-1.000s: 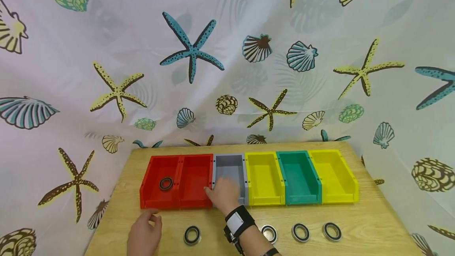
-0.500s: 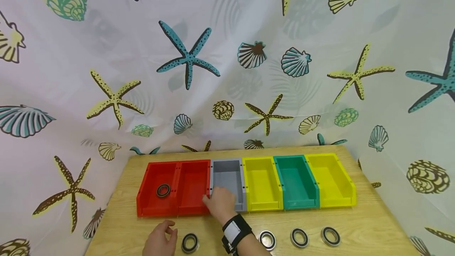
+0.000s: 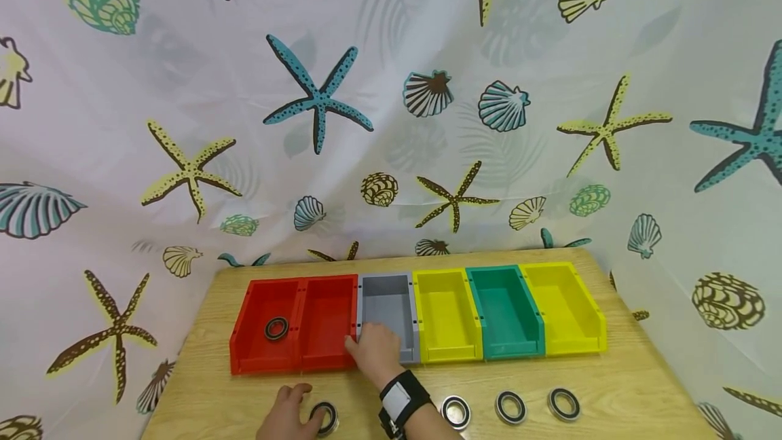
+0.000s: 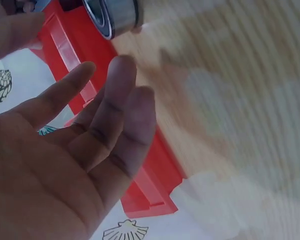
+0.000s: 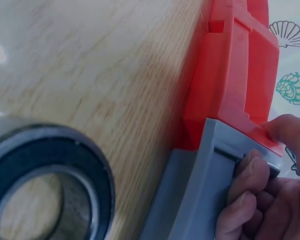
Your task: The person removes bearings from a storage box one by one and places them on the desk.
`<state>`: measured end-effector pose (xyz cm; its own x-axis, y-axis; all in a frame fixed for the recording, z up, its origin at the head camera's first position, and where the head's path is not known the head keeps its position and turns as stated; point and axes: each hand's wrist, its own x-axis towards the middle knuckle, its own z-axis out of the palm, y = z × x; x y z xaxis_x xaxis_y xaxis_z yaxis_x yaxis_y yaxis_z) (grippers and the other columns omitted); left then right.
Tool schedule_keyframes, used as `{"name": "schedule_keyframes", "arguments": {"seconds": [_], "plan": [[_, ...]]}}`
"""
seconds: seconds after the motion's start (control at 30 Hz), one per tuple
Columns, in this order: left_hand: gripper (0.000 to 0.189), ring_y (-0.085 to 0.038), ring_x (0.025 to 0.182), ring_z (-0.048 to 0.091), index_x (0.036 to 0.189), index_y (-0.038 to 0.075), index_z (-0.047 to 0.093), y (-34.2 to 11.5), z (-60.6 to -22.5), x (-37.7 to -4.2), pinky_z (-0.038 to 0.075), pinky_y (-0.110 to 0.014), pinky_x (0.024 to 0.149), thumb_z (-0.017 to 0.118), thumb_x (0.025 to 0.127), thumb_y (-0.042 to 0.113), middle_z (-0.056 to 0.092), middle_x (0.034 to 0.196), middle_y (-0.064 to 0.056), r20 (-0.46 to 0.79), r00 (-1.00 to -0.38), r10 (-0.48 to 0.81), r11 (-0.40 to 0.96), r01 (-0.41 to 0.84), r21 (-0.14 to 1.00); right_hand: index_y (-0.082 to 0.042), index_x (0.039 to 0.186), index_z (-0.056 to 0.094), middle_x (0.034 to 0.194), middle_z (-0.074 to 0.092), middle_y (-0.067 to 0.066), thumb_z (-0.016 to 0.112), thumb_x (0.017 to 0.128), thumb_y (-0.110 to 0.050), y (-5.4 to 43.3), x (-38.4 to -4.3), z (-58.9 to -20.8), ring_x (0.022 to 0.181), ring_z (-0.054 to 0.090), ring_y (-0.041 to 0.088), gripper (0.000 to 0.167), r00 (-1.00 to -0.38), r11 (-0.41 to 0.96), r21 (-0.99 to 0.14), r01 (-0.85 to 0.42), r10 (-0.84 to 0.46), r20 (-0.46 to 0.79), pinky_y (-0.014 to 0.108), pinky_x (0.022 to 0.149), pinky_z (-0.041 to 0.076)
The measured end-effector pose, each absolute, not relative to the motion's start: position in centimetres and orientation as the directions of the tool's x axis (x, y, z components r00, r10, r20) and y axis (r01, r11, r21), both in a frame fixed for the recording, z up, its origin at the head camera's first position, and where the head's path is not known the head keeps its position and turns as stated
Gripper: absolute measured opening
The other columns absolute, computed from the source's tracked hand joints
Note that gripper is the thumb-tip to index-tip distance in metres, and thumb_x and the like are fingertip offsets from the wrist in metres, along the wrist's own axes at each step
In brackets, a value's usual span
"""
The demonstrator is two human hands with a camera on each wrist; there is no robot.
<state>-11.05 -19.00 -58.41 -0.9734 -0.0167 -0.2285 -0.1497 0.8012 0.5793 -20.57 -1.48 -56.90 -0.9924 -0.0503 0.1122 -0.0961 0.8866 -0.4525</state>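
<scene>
My left hand is at the table's front, thumb and forefinger spread beside a black-sealed steel ball bearing. The left wrist view has the fingers loosely extended, with nothing in the palm and a bearing beyond the fingertips. With my right hand I pinch the adjoining side walls of the second red bin and the grey bin. Its thumb lies on the red rim, the other fingers curled against the grey wall. Another bearing lies in the first red bin.
Further right in the row are a yellow bin, a green bin and another yellow bin. In front lie three bearings on the wooden table. A patterned cloth hangs behind.
My left hand has moved right, from in front of the first red bin to the bearing, its thumb and forefinger spreading. The right hand stays at the red and grey walls. The head view has shifted slightly.
</scene>
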Motion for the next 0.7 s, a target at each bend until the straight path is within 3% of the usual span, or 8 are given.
{"name": "schedule_keyframes", "arguments": {"seconds": [0.2,0.7], "plan": [[0.053,-0.021,0.067,0.050,0.125,0.001,0.062,-18.0,-59.0,-10.9,0.047,-0.039,0.059,0.077,0.086,0.034,0.050,0.099,-0.011,-0.263,-0.965,0.024,0.804,-0.138,0.579,-0.017,0.053,0.044,0.049,0.030,-0.007,0.076,0.091,-0.042,-1.4,-20.8,-57.2,0.044,0.038,0.012,0.055,-0.992,0.883,-0.460,-0.098,-0.048,0.118,0.027,0.043,0.026],[0.046,-0.023,0.065,0.053,0.116,0.006,0.066,-17.2,-58.9,-11.1,0.048,-0.041,0.059,0.084,0.081,0.030,0.045,0.097,-0.008,-0.331,-0.943,0.040,0.826,-0.155,0.541,-0.018,0.054,0.046,0.049,0.031,-0.008,0.077,0.090,-0.045,-1.4,-21.0,-57.8,0.043,0.038,0.011,0.055,-0.989,0.883,-0.458,-0.104,-0.045,0.139,0.027,0.042,0.026]]}}
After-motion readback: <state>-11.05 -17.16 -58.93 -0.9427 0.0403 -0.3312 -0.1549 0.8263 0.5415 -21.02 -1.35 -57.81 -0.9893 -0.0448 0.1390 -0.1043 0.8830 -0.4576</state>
